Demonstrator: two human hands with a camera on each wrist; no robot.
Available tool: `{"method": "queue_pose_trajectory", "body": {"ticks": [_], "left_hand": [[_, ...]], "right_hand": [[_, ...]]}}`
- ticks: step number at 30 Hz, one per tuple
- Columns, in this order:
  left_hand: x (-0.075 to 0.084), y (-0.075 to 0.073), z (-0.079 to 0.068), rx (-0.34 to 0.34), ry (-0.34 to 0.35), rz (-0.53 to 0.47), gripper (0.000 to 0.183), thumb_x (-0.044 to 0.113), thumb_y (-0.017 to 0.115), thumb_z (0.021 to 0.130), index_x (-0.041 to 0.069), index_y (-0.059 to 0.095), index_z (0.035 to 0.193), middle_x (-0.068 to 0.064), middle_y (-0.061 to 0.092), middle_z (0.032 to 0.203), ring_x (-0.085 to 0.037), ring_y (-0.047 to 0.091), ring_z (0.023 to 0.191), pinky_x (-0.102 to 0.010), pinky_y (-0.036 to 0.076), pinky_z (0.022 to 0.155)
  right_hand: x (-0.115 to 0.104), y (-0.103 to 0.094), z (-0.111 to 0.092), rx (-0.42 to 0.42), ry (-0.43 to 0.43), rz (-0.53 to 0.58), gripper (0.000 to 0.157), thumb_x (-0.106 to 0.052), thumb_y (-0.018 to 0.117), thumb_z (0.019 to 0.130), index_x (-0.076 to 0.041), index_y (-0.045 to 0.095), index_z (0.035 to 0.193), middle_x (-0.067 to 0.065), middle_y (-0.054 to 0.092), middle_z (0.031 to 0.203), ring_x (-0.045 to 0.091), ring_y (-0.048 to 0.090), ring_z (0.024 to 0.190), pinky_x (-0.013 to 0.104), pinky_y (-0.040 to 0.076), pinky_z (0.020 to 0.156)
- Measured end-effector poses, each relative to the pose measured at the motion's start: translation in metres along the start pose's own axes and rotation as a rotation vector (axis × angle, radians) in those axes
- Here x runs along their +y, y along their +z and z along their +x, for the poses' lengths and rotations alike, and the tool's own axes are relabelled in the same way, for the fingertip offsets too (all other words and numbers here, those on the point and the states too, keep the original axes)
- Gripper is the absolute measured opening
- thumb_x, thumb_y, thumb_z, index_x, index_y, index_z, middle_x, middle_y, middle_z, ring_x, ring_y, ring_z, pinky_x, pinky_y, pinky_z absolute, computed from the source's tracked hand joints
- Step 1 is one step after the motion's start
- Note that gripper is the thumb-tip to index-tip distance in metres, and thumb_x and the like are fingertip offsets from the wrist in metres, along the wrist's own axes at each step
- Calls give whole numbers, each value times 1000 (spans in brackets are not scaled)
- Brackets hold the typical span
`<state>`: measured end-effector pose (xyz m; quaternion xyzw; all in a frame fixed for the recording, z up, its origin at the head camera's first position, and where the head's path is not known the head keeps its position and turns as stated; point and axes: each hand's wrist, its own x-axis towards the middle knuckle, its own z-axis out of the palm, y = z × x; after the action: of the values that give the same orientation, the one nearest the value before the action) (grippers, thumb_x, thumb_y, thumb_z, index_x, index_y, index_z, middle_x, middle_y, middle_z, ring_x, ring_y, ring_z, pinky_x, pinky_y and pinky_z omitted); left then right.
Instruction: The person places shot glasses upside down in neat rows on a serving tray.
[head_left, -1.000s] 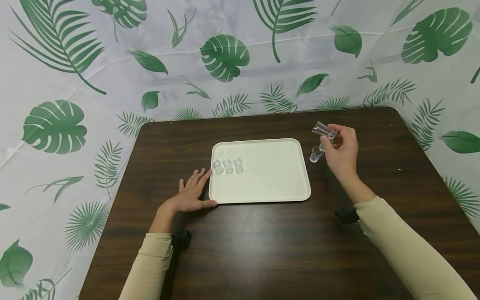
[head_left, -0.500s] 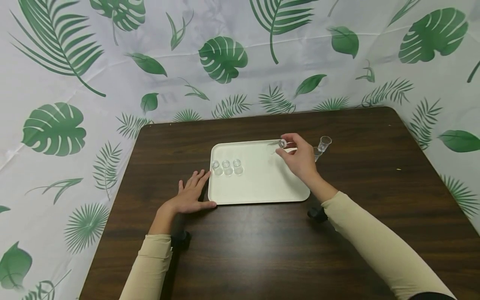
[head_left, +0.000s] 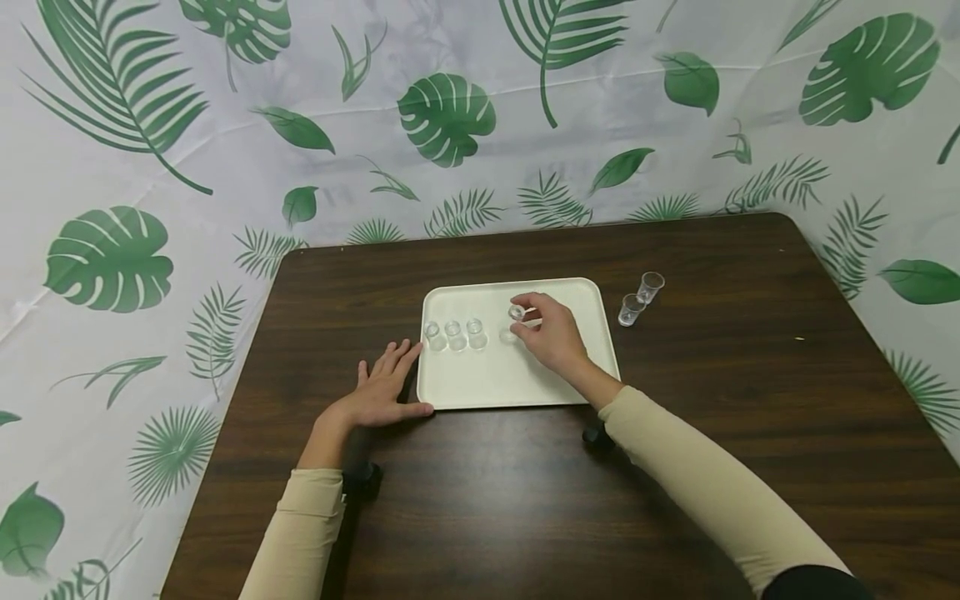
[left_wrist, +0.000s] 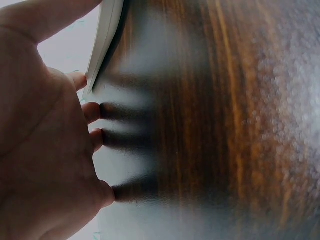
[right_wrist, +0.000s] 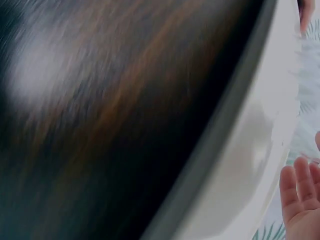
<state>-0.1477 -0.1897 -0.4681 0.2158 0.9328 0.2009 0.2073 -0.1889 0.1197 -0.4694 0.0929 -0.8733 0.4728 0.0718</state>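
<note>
My right hand [head_left: 552, 335] pinches a small clear shot glass [head_left: 517, 312] between thumb and fingers, over the middle of the white tray [head_left: 495, 386]. The glass appears base-up. To its left, three clear shot glasses [head_left: 453, 335] stand in a row near the tray's left side. My left hand [head_left: 378, 385] lies with fingers spread at the tray's left edge, thumb and fingertip right at the rim. From the left wrist view, the fingertips [left_wrist: 106, 194] rest on the table beside the tray. The right wrist view shows extended fingers [right_wrist: 305, 187] above the tray, but the held glass is hidden there.
Two more shot glasses [head_left: 632, 309] stand close together on the dark wood table [head_left: 510, 500], right of the tray. Behind the table hangs a white cloth [head_left: 360, 200] printed with green leaves.
My right hand has carried the shot glass leftward from beside the two other glasses to above the tray, turning it on the way. The left hand has stayed in place.
</note>
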Motion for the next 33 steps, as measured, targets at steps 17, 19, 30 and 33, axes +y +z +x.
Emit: {"method": "queue_pose_trajectory", "body": {"ticks": [17,19,30,33], "left_hand": [[1,0,1,-4,-12,-6,102,60,63,83,18,6,156,-13,2,160,-35,-5,146,-72,-4,103],[1,-1,1,-5,-11,-9,103,60,64,82,18,6,156,-13,2,160,-35,-5,146,-72,-4,103],[0,0,1,9,-1,-16,102,59,64,82,17,7,156,-14,3,160,-36,-4,146,-73,-4,102],[0,1,1,12,-1,-13,102,59,64,82,17,6,156,-14,2,160,-36,-4,146,-72,-4,103]], "right_hand": [[-2,24,-1,-39,-10,-85,38,-7,75,80,-13,65,116,1,66,108,17,65,94,33,52,77],[-2,25,-1,-39,-11,-84,38,-7,75,80,-13,65,116,1,66,108,17,65,94,33,52,77],[0,22,-2,-56,-14,-101,44,-8,76,79,-11,62,121,3,66,108,18,63,97,33,51,80],[0,17,-2,-60,-20,-116,48,-9,77,78,-12,60,123,3,64,110,19,61,99,33,50,81]]}}
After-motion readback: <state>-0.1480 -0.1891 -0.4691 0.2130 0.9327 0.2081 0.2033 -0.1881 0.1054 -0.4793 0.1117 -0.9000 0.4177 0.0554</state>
